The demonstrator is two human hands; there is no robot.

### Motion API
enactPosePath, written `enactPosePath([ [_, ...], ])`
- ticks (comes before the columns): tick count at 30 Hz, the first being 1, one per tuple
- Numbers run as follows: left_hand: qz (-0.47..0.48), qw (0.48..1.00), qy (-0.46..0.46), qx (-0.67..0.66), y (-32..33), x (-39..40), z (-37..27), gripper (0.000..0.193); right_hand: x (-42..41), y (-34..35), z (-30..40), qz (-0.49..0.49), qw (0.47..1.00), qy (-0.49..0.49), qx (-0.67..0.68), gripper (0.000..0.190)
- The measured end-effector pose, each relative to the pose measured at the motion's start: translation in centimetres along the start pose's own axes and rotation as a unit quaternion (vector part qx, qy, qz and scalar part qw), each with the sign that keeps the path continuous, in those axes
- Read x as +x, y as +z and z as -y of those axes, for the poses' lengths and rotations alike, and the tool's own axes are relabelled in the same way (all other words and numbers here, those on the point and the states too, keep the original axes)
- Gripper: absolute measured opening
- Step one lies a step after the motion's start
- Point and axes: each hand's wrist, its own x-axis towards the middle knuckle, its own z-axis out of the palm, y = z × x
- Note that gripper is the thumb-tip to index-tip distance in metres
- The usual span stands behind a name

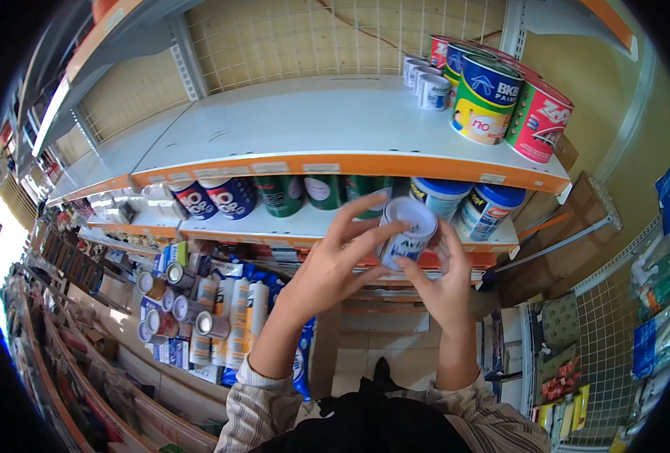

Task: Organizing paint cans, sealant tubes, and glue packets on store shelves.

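Note:
A small white paint can (405, 235) with a pale lid and a blue and green label is held up in front of the shelves, tilted so its top faces me. My left hand (340, 255) grips it from the left, one finger lying over the lid. My right hand (442, 277) supports it from the right, thumb on the front near the base. Similar small white cans (434, 92) stand in a row on the upper shelf (289, 119), beside larger BKB paint cans (486, 99) and red and green cans (540, 120).
The lower shelf (244, 226) carries blue cans (230, 197), green cans (281, 195) and blue-lidded tubs (490, 209). At lower left, loose small cans (185, 308) and sealant cartridges (238, 317) lie piled. A wire rack (601, 362) with hanging goods stands at right.

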Motion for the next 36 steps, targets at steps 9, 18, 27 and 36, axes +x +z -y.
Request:
enactPosePath([
  [9,-0.099,0.991,0.006,0.084,3.6,10.8,2.3,0.061,12.0,-5.0,-1.2,-0.011,0.975,-0.137,-0.175,0.056],
  [18,-0.068,0.995,-0.068,0.04,5.2,16.4,7.0,0.056,17.6,-4.7,-4.5,-0.025,0.954,-0.102,-0.282,0.053],
  [27,-0.073,0.987,-0.081,0.114,6.3,15.8,5.9,0.045,17.4,-4.2,-3.8,-0.078,0.916,-0.084,-0.383,0.036],
  [36,-0.001,0.989,-0.071,0.127,6.6,16.3,6.7,0.034,18.5,-3.0,-4.3,-0.05,0.911,-0.102,-0.395,0.018],
])
